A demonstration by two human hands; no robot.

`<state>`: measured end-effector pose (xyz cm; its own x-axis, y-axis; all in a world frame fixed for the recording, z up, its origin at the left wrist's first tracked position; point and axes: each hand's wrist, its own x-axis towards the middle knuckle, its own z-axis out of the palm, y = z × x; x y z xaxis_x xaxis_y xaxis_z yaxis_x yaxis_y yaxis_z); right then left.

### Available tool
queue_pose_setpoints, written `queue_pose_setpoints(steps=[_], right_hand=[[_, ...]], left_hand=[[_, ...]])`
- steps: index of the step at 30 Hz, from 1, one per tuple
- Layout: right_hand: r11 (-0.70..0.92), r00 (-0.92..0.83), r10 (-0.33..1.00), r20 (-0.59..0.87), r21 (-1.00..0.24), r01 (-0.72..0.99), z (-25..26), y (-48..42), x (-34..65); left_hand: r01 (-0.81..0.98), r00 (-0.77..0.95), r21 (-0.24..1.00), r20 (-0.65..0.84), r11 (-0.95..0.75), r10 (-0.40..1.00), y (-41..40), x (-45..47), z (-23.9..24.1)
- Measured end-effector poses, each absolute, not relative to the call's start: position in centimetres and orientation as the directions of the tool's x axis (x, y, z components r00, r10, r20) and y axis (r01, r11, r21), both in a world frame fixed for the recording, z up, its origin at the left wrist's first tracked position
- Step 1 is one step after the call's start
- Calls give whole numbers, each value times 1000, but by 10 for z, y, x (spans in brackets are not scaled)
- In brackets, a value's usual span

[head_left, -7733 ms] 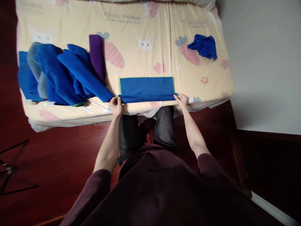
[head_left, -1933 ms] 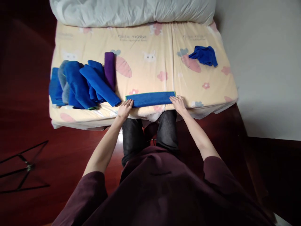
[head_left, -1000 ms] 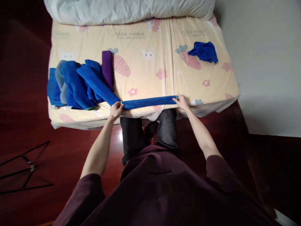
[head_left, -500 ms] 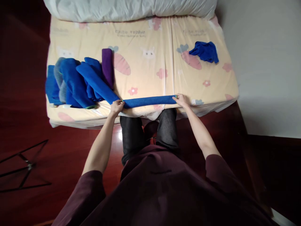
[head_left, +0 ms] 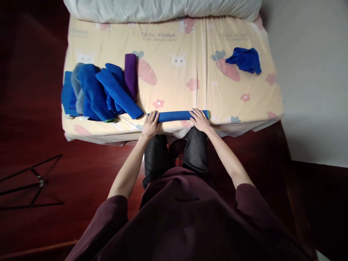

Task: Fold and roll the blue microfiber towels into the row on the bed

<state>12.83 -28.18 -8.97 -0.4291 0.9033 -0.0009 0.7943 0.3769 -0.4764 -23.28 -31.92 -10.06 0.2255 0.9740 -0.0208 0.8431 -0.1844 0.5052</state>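
A blue cloth [head_left: 175,116] folded into a long narrow strip lies along the near edge of the bed [head_left: 174,47]. My left hand [head_left: 151,125] rests flat on its left end, fingers stretched out. On the strip's right end my right hand [head_left: 200,120] presses down, fingers also spread. Neither hand grips the cloth.
A pile of folded blue cloths [head_left: 100,92] with a grey one and a purple one [head_left: 131,74] sits at the bed's left. A crumpled blue cloth [head_left: 244,59] lies far right. A pale duvet [head_left: 163,9] is rolled at the back. A dark metal stand [head_left: 32,181] is on the floor.
The strip was folded narrower again. Both hands let go of its ends and now lie flat on top of it, a little closer together.
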Motion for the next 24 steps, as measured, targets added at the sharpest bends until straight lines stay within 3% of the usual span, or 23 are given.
queue_pose_setpoints(steps=[4, 7, 9, 11, 13, 15, 18, 24], right_hand=[[307, -352, 936, -5, -479, 823, -96, -281, 159], [282, -328, 945, -14, -478, 832, -94, -275, 175], [283, -333, 942, -33, -456, 844, -89, -269, 179], [301, -359, 931, -65, -422, 856, -81, -261, 180], [315, -389, 913, -123, -395, 863, -72, -252, 179], [314, -405, 894, -194, -374, 873, -64, -242, 177], [317, -417, 865, -280, -340, 885, -57, -227, 175], [306, -450, 820, -353, -394, 867, -64, -203, 175]], left_hand=[[849, 85, 522, 8, -76, 996, -341, -249, -106], [744, -166, 660, 33, 103, 986, -366, -240, -104], [474, -328, 831, -141, 292, 934, -378, -220, -102], [2, -325, 889, -433, 459, 841, -379, -196, -98], [-448, -227, 753, -618, 482, 753, -370, -174, -91], [-701, -198, 594, -694, 394, 693, -354, -159, -83], [-812, -229, 497, -753, 306, 617, -332, -150, -71], [-846, -320, 504, -739, 171, 593, -308, -134, -65]])
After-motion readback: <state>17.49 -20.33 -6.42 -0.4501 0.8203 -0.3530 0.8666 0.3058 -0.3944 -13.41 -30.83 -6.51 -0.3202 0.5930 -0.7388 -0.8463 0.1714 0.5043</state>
